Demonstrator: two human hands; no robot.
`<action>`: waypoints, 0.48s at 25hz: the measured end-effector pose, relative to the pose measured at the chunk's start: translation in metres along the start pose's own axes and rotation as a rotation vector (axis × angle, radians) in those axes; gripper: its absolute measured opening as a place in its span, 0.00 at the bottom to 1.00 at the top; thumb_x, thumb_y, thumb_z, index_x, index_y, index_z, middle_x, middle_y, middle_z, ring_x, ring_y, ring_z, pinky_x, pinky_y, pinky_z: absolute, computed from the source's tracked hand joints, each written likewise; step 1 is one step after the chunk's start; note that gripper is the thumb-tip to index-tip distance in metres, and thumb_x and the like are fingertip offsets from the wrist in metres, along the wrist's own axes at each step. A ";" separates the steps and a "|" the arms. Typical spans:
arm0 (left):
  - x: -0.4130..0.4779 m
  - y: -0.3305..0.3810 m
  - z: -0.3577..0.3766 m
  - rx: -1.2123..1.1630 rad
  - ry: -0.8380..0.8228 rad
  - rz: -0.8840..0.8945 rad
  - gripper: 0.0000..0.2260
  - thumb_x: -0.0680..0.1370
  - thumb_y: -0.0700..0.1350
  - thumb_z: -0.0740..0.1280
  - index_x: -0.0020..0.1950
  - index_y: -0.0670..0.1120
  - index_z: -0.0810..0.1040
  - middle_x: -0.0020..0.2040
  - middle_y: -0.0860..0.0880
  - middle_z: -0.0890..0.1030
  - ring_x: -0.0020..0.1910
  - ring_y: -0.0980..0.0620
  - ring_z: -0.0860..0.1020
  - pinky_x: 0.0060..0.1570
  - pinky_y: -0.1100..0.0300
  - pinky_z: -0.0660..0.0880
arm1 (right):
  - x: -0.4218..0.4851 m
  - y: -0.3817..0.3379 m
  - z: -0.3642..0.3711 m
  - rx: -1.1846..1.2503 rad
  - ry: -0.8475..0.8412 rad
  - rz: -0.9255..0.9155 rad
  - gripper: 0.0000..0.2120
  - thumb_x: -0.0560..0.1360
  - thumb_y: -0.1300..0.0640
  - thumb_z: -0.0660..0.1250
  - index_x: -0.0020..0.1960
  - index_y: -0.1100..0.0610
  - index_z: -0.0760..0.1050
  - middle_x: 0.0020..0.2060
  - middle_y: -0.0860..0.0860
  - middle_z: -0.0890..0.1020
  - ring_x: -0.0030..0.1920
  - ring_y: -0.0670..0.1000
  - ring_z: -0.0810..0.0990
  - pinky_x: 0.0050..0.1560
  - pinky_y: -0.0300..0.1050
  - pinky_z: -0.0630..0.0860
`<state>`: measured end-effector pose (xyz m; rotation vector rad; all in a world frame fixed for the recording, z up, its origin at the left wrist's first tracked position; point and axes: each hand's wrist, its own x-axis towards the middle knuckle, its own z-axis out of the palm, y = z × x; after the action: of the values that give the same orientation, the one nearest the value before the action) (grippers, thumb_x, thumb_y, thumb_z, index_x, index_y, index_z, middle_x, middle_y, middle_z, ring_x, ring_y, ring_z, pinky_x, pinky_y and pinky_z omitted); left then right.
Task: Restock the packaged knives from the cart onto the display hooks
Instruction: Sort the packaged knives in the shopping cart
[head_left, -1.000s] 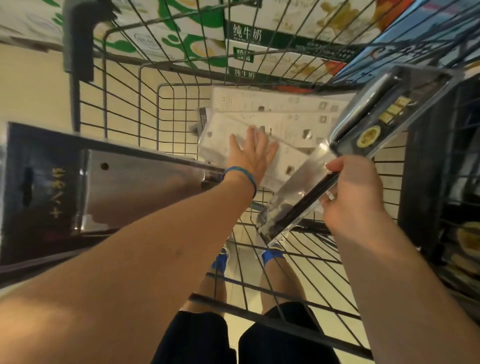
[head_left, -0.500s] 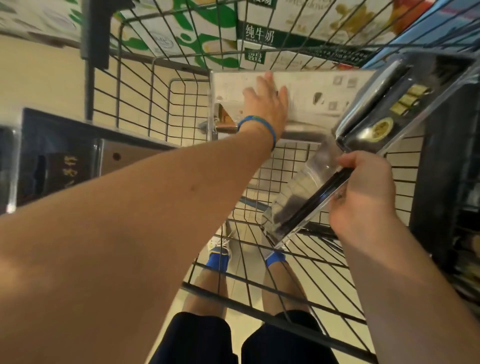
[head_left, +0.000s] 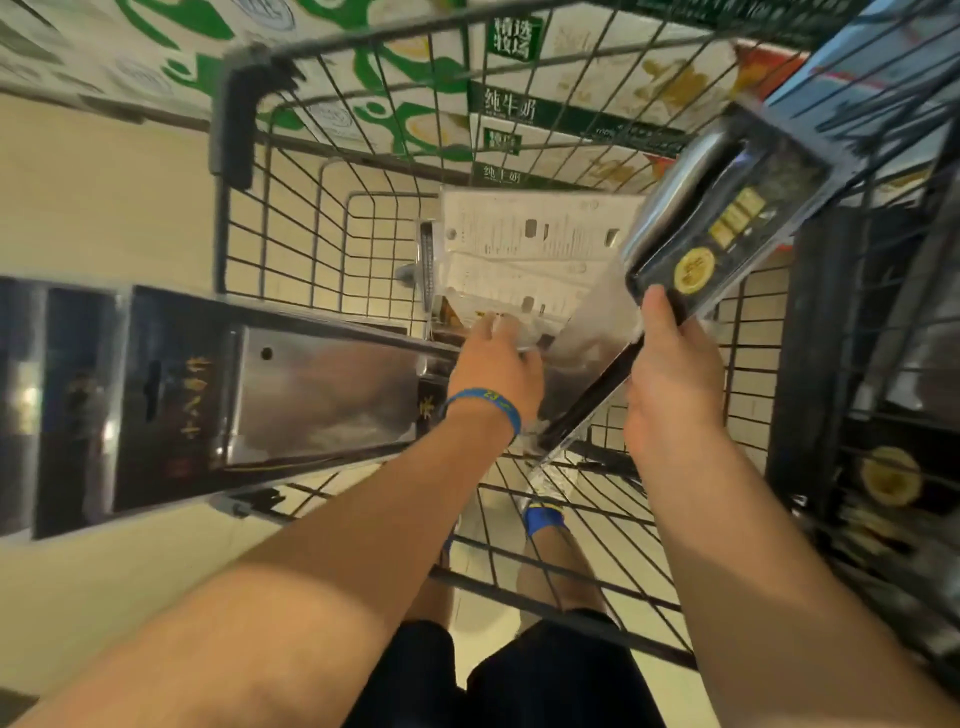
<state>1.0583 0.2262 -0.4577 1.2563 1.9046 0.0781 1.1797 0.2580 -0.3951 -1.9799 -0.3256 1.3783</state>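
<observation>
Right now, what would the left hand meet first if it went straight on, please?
The left hand would meet the white-backed knife packs in the cart; it seems to be at their near edge.

Milk cartons (head_left: 156, 26), beige floor tiles (head_left: 104, 208)

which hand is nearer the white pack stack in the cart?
Left. The left hand touches the near edge of the white pack stack; the right hand sits to its right, gripping a black knife package.
</observation>
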 end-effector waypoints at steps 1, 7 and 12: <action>-0.007 0.002 -0.010 -0.039 0.001 -0.064 0.16 0.82 0.49 0.59 0.66 0.44 0.75 0.67 0.44 0.74 0.61 0.42 0.77 0.59 0.50 0.75 | -0.008 -0.002 0.002 -0.018 0.001 -0.039 0.12 0.81 0.43 0.65 0.42 0.45 0.81 0.37 0.37 0.85 0.45 0.42 0.85 0.43 0.39 0.81; -0.085 0.011 -0.068 -0.657 -0.280 -0.415 0.25 0.83 0.58 0.55 0.46 0.41 0.82 0.36 0.45 0.84 0.29 0.50 0.80 0.28 0.60 0.76 | -0.083 -0.021 0.004 -0.045 -0.013 -0.334 0.13 0.81 0.52 0.67 0.38 0.50 0.79 0.32 0.38 0.83 0.36 0.35 0.81 0.39 0.37 0.78; -0.155 0.059 -0.110 -0.968 -0.394 -0.405 0.31 0.82 0.65 0.49 0.41 0.45 0.82 0.34 0.48 0.84 0.35 0.50 0.81 0.39 0.60 0.74 | -0.163 -0.069 -0.001 0.345 -0.073 -0.149 0.06 0.80 0.55 0.69 0.45 0.51 0.81 0.36 0.43 0.86 0.41 0.43 0.84 0.44 0.45 0.80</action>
<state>1.0518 0.1746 -0.2656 0.2044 1.4240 0.4430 1.1270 0.2160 -0.2312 -1.5946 -0.2437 1.3150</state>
